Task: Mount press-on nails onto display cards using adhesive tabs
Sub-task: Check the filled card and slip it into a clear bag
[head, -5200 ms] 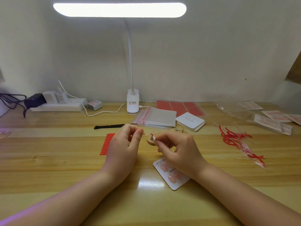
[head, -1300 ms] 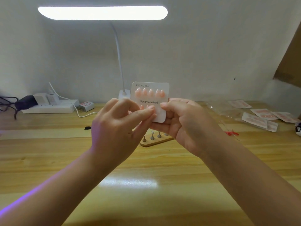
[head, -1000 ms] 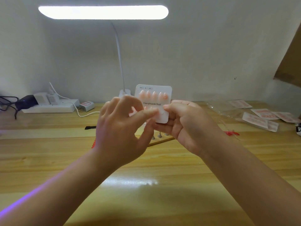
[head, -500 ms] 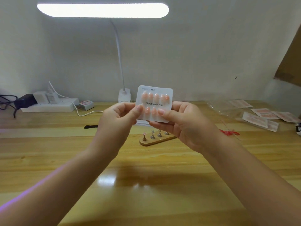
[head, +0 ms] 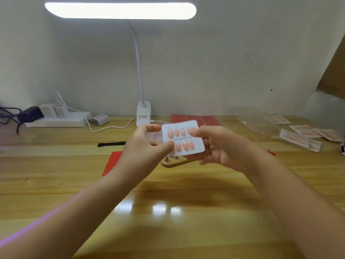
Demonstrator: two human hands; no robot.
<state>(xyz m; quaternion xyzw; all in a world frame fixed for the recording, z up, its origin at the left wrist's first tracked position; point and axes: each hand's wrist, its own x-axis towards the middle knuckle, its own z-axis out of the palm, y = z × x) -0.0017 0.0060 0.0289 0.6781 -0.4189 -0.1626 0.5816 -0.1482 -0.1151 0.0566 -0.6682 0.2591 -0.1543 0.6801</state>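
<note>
Two hands hold one white display card (head: 183,139) up over the desk (head: 186,212), just above the wooden nail stand (head: 175,162). Left hand (head: 143,148) pinches the card's left edge, thumb tip on the lower row. Right hand (head: 218,146) grips the right side, thumb over the last nail of the top row, fingers curled behind. Pink press-on nails (head: 176,132) sit in two rows; some are covered, so an exact count is not possible. Frame is blurred.

Step looks like a check or final press of the nails. To do it well: support the card from behind, push each nail flat onto its tab with a thumb pad, don't bend the card, keep rows straight. Finished cards (head: 298,137) lie far right; red strips (head: 112,163) lie left of the stand.
</note>
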